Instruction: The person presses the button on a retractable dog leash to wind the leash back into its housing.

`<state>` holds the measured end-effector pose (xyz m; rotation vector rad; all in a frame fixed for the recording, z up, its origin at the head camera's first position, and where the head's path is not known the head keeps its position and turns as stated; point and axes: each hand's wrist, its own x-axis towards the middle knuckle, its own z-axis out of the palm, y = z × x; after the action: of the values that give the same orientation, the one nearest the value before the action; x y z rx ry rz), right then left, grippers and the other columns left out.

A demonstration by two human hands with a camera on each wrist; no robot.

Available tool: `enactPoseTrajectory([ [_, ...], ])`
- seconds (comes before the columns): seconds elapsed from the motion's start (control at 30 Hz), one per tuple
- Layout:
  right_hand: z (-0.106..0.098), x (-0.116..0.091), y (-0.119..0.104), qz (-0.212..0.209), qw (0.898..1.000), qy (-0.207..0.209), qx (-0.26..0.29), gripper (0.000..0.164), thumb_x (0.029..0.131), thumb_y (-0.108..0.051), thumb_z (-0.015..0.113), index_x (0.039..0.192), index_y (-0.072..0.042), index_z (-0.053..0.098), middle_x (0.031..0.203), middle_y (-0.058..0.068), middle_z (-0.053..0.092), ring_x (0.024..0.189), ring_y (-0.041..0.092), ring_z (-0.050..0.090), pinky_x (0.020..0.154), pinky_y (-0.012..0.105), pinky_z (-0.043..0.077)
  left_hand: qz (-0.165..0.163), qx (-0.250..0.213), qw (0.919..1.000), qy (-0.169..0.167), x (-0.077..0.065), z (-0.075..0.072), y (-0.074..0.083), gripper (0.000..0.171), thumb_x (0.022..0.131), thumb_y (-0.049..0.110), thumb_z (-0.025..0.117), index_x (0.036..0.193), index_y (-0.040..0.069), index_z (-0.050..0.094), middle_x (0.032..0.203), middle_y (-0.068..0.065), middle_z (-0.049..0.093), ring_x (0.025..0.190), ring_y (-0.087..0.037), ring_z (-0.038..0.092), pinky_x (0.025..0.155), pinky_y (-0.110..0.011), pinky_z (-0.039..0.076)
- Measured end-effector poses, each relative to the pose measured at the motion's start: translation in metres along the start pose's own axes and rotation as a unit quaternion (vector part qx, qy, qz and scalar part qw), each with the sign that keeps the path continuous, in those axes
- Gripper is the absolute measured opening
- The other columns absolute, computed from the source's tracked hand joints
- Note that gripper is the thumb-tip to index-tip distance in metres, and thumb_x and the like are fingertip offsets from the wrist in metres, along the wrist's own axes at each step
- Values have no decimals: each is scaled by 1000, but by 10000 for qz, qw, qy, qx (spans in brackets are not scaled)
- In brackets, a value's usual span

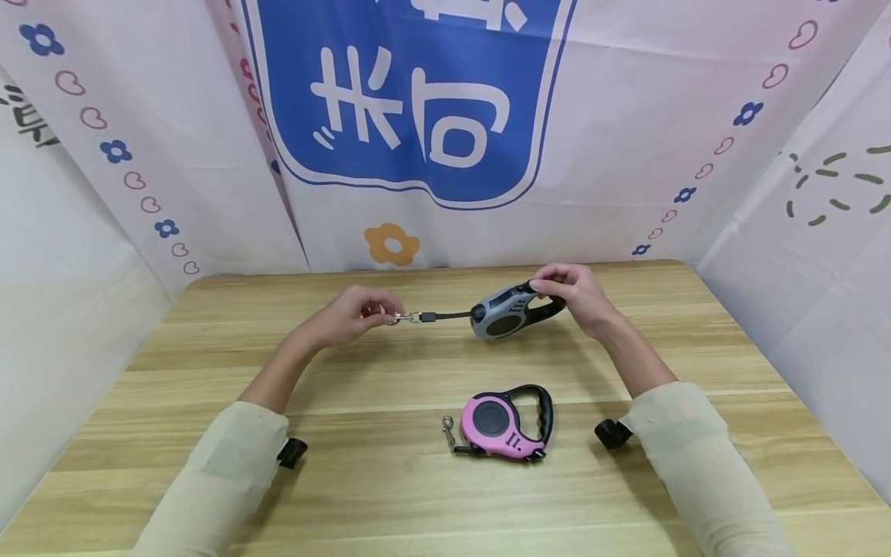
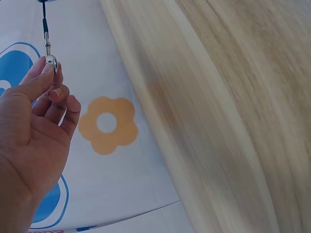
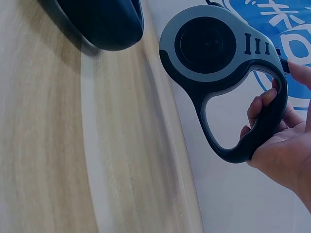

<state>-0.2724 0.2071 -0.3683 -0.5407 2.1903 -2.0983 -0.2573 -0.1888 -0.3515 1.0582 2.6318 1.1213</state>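
My right hand [image 1: 578, 298] grips the black loop handle of a grey-and-black retractable dog leash [image 1: 503, 321], the thumb near the top of the handle. The right wrist view shows fingers curled through the handle loop and three bone-shaped marks on the grey casing [image 3: 198, 71]. A short black cord [image 1: 452, 315] runs straight from the casing to a silver snap hook [image 2: 47, 47]. My left hand [image 1: 355, 316] pinches the ring end of that hook between thumb and fingertips. Nearer me, a pink-and-black retractable leash [image 1: 491, 419] lies flat, its own silver hook [image 1: 448, 429] beside it.
The wooden table [image 1: 383, 495] meets a white printed cloth [image 1: 612, 139] behind it, with more cloth at both sides. Black wrist-mounted pieces [image 1: 292, 452] show below both sleeves. A dark rounded object [image 3: 104, 22] fills the top left of the right wrist view.
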Motion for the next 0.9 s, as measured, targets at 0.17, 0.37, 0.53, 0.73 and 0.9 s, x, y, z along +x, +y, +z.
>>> enactPoseTrajectory([
  [0.17, 3, 1, -2, -19, 10000, -18, 18, 7, 94, -3, 67, 93, -7, 73, 81, -5, 68, 80, 15, 61, 83, 28, 49, 13, -3, 10000, 4, 2, 1, 3, 13, 99, -4, 66, 107, 0, 74, 90, -12, 71, 72, -18, 53, 63, -25, 43],
  [0.37, 6, 1, -3, 1, 10000, 5, 45, 6, 95, -3, 67, 93, -4, 72, 81, -5, 68, 80, 15, 61, 81, 25, 49, -28, 26, 10000, 2, 4, 2, 4, 13, 99, -2, 66, 107, 2, 75, 89, -3, 70, 72, -17, 53, 63, -26, 44],
  [0.53, 8, 1, -4, 22, 10000, -11, 43, 7, 95, -2, 66, 93, -5, 72, 81, -6, 68, 81, 13, 61, 82, 24, 48, 4, -43, 10000, 5, 6, 3, 5, 12, 99, -3, 66, 107, 0, 75, 89, -7, 71, 71, -17, 52, 63, -26, 43],
  [0.73, 9, 3, -2, 72, 10000, -27, -10, 7, 95, -2, 65, 93, -5, 72, 81, -6, 68, 81, 15, 61, 82, 25, 49, -16, -15, 10000, 8, 9, 6, 6, 12, 98, -3, 67, 107, 0, 75, 88, -6, 71, 70, -17, 52, 62, -25, 43],
  [0.9, 10, 4, -1, 78, 10000, -20, -3, 10, 95, -1, 65, 92, -8, 71, 81, -5, 67, 81, 15, 60, 81, 25, 48, -16, 1, 10000, -6, 11, 8, 8, 13, 98, -3, 67, 107, 1, 75, 88, -3, 70, 71, -17, 53, 63, -25, 43],
])
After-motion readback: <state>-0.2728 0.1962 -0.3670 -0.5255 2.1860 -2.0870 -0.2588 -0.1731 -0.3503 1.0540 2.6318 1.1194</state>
